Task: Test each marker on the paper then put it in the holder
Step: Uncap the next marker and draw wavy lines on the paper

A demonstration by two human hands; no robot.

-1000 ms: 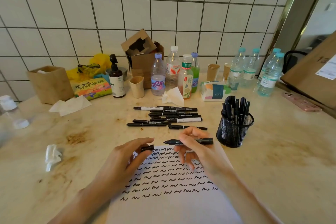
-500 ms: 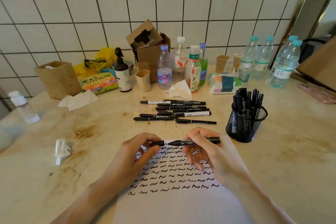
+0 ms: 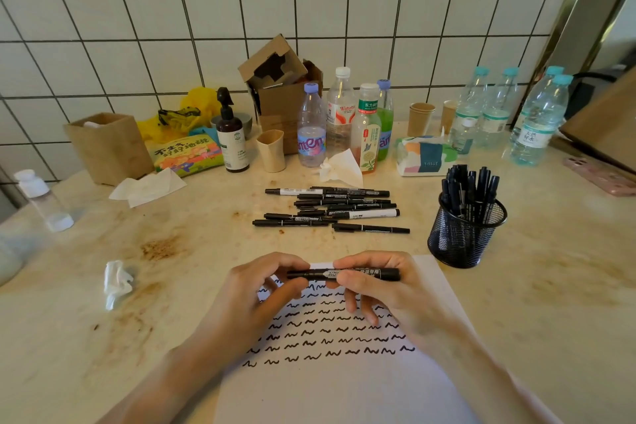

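Note:
A black marker lies level between both hands, above the top edge of the white paper. My left hand pinches its cap end, and the cap sits joined to the barrel. My right hand grips the barrel. Rows of black squiggles cover the upper part of the paper. A black mesh holder with several markers upright in it stands to the right. Several more black markers lie in a loose pile beyond the paper.
Bottles, paper cups, a tissue pack, a pump bottle and cardboard boxes line the tiled wall. Crumpled tissues lie to the left. A pink phone rests at the far right.
The cap in my left hand has come together with the marker in my right hand; they were apart before. The view has shifted slightly.

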